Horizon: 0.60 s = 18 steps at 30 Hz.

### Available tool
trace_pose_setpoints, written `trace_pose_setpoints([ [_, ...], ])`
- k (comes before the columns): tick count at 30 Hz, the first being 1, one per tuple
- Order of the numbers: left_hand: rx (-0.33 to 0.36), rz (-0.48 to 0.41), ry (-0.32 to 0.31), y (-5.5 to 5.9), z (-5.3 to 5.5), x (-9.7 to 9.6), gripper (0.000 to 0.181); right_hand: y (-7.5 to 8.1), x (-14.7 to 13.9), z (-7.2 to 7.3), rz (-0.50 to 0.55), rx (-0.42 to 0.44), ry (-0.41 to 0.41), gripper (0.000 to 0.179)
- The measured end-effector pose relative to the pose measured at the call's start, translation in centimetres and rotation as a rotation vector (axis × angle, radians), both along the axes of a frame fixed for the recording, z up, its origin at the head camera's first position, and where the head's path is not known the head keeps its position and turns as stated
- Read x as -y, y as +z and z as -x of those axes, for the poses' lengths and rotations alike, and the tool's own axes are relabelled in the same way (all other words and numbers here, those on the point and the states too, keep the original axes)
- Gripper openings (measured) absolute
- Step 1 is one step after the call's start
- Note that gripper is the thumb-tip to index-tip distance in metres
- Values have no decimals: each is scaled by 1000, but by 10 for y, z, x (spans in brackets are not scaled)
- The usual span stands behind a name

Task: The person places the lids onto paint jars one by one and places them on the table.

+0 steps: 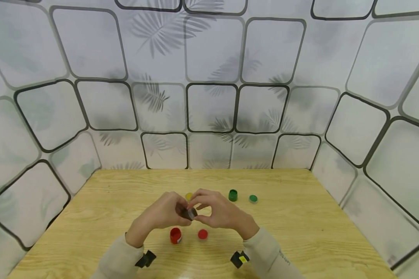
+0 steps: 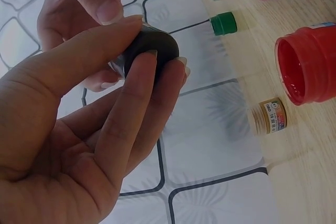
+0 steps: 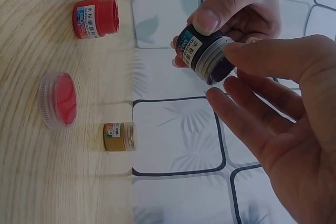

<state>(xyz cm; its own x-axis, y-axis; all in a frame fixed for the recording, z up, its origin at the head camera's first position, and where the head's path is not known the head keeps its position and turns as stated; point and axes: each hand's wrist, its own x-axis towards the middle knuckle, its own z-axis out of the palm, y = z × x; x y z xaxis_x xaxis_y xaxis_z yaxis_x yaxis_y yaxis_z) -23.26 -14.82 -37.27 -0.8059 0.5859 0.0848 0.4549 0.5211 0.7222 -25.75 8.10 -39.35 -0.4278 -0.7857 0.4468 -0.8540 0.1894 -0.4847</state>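
My left hand (image 1: pixel 162 212) grips a small jar of black paint (image 3: pixel 190 45) around its body, thumb on the printed label. The jar is tilted above the table, its lid side facing my right hand. On its mouth sits a clear ridged lid (image 3: pixel 212 60). My right hand (image 1: pixel 219 209) pinches that lid by the rim, thumb on one side and fingertips on the other. In the left wrist view the dark base of the jar shows between the left fingers. Below the hands stand an uncapped red paint jar (image 1: pixel 175 237) and its red lid (image 1: pixel 203 234).
Farther back is an uncapped green jar (image 1: pixel 232 195), with a green lid (image 1: pixel 253 198) to its right. Behind the hands stands a yellow-ochre jar (image 3: pixel 116 137) with its lid on. The wooden table (image 1: pixel 300 232) is enclosed by a patterned white backdrop (image 1: pixel 213 108).
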Motion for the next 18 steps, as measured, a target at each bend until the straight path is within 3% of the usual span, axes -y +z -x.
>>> trace_pose_setpoints([
  [7,12,-10,2,1,-1,0,13,-2,1,0,5,22,3,23],
  [18,11,3,9,1,-1,-1,13,-1,2,-1,-24,128,-33,20],
])
